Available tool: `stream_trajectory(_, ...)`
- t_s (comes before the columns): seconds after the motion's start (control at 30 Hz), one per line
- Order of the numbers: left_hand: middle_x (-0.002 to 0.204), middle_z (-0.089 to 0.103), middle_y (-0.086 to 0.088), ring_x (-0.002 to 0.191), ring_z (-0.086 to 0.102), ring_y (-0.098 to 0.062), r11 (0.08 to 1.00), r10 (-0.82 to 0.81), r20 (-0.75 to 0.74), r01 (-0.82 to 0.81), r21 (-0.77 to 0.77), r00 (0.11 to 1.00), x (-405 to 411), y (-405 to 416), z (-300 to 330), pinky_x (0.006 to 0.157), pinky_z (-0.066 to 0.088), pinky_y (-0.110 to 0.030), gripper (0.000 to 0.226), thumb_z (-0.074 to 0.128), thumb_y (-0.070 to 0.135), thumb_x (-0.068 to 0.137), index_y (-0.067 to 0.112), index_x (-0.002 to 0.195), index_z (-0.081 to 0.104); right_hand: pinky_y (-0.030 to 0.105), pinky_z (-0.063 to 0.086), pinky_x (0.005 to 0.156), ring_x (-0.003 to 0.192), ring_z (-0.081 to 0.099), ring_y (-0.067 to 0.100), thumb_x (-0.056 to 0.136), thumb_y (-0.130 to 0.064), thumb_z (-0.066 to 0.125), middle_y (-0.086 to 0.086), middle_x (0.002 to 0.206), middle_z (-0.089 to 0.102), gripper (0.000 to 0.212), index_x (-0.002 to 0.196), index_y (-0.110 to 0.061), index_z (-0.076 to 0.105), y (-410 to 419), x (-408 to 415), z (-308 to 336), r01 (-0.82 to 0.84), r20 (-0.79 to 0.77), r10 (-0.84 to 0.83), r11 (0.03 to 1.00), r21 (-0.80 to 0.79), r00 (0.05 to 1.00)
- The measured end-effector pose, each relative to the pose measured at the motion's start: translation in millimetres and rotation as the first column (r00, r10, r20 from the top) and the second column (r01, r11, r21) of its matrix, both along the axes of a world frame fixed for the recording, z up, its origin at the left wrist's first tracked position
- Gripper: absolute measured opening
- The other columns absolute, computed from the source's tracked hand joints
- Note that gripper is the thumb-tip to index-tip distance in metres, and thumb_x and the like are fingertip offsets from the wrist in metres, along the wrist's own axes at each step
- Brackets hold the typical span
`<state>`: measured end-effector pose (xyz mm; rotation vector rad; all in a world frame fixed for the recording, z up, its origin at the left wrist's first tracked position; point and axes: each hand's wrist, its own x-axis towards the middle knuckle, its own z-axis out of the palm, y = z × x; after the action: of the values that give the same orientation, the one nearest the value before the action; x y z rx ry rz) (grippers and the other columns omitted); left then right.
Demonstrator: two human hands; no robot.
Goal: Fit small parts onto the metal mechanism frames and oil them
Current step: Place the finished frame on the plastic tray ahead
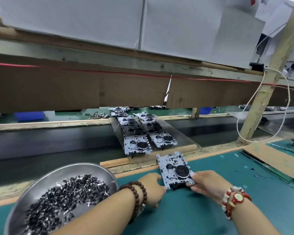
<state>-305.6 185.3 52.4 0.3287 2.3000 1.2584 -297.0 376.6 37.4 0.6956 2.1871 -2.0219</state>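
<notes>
One perforated metal mechanism frame [175, 169] on green mat [210, 209]; roughly seven on metal ramp [180, 133]; one round steel bowl [46, 180]; two blue bins [28, 115].

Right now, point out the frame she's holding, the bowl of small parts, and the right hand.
metal frame [171, 167], head view, on its pale perforated plate.
metal bowl [78, 168], head view, on its bare inner wall.
right hand [209, 184], head view, on the back of the hand.

One perforated metal frame [175, 169] with a black round wheel lies flat on the green mat. More frames [137, 133] are lined up on the ramp beyond. Small dark parts [66, 197] are heaped in a steel bowl [85, 168].
</notes>
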Motion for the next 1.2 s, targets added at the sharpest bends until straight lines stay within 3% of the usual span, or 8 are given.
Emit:
stream_trajectory(0.2,0.079,0.045,0.008,0.080,0.050,-0.012,0.998,-0.067,0.006,0.067,0.013,0.998,1.0,10.5,0.7,0.086,0.049,-0.032,0.037,0.044,0.013,0.096,0.009,0.133,0.041,0.020,0.055,0.058,0.072,0.063,0.014,0.094,-0.016,0.053,0.011,0.079,0.064,0.025,0.094,0.008,0.060,0.2,2.5,-0.6,0.060,-0.005,-0.061,0.967,0.246,0.998)
stream_trajectory(0.37,0.110,0.057,-0.008,0.106,0.058,-0.027,1.000,-0.019,-0.021,0.020,0.024,1.000,23.1,-7.1,10.4,0.094,0.048,-0.040,0.043,0.041,0.016,0.097,0.012,0.139,0.034,0.030,0.042,0.088,0.106,0.056,0.023,0.093,-0.025,0.054,0.007,0.114,0.061,0.033,0.120,-0.007,0.057,-8.3,30.8,13.0,0.084,-0.139,0.017,0.721,0.688,0.990)
stream_trajectory(0.53,0.094,0.057,0.000,0.078,0.057,-0.009,0.956,0.147,-0.075,-0.122,0.267,0.986,80.6,-56.7,34.8,0.059,0.047,-0.020,0.030,0.043,0.012,0.096,0.013,0.125,0.047,0.022,0.042,0.071,0.082,0.057,0.004,0.089,-0.015,0.059,-0.014,0.097,0.064,0.017,0.099,-0.027,0.066,-69.2,89.8,36.0,0.004,-0.381,0.225,0.856,0.517,0.897)
stream_trajectory(0.73,0.071,0.067,0.007,0.062,0.061,-0.001,0.735,0.516,-0.063,-0.403,0.545,0.855,172.7,-171.3,32.4,0.057,0.047,-0.014,0.023,0.044,0.004,0.093,0.018,0.095,0.062,0.013,0.047,0.060,0.076,0.059,0.009,0.088,0.004,0.054,-0.009,0.080,0.072,0.031,0.086,-0.023,0.069,-138.5,158.2,19.5,-0.319,-0.378,0.408,0.906,0.277,0.831)
stream_trajectory(0.87,0.075,0.065,0.003,0.064,0.058,-0.006,0.711,0.690,-0.201,-0.598,0.371,0.696,204.5,-208.1,0.6,0.058,0.042,-0.010,0.027,0.046,-0.001,0.090,0.019,0.086,0.063,0.012,0.044,0.069,0.081,0.061,0.001,0.089,0.011,0.046,-0.007,0.093,0.070,0.041,0.091,-0.024,0.066,-165.0,161.9,5.5,-0.410,-0.367,0.519,0.847,0.338,0.772)
stream_trajectory(1.0,0.102,0.057,0.013,0.101,0.051,-0.010,0.715,0.522,-0.636,-0.698,-0.036,0.568,209.7,-228.7,-18.9,0.083,0.036,-0.012,0.019,0.050,0.017,0.091,0.033,0.098,0.057,0.011,0.042,0.079,0.091,0.060,0.002,0.090,0.010,0.045,-0.009,0.095,0.067,0.040,0.090,-0.025,0.064,-180.2,135.3,16.5,-0.433,-0.367,0.580,0.802,0.410,0.727)
stream_trajectory(1.1,0.128,0.040,0.013,0.122,0.034,-0.014,0.592,0.427,-0.633,-0.729,-0.345,0.646,208.4,-234.8,-23.9,0.098,0.033,-0.028,0.031,0.041,0.038,0.094,0.037,0.125,0.042,0.010,0.043,0.081,0.094,0.060,0.005,0.090,0.002,0.051,-0.010,0.096,0.067,0.032,0.089,-0.027,0.064,-191.6,109.3,21.3,-0.493,-0.247,0.700,0.669,0.557,0.670)
stream_trajectory(1.2,0.134,0.037,0.009,0.124,0.035,-0.016,0.606,0.361,-0.564,-0.646,-0.464,0.743,212.1,-234.1,-31.5,0.101,0.032,-0.031,0.040,0.040,0.045,0.093,0.034,0.132,0.037,0.023,0.045,0.091,0.095,0.060,0.009,0.089,-0.005,0.056,-0.010,0.095,0.067,0.027,0.087,-0.031,0.063,-200.8,84.7,24.6,-0.494,-0.130,0.739,0.559,0.666,0.661)
